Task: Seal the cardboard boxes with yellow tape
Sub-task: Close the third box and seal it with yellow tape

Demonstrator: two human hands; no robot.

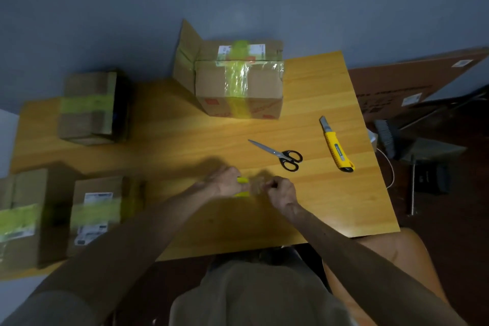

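boxes: 4 cardboard boxes on the wooden table (330, 206), all placed off the scissors (280, 156)
box A (239, 85): straight beyond scissors, one flap standing up on its left side
box B (88, 108): far left and beyond scissors
box C (96, 213): left of scissors, nearer the person
box D (19, 219): furthest left, at frame edge
box look: brown, each crossed by a yellow-green tape band; white labels on A, C, D
tools: 1 scissors, closed; 1 yellow utility knife (336, 145) just right of it
yellow tape roll (243, 187): 1, just nearer than scissors, between both hands
left hand (227, 181): gripping roll, fingers wrapped
right hand (281, 190): fingers curled, pinching clear-looking film end off roll; blurred
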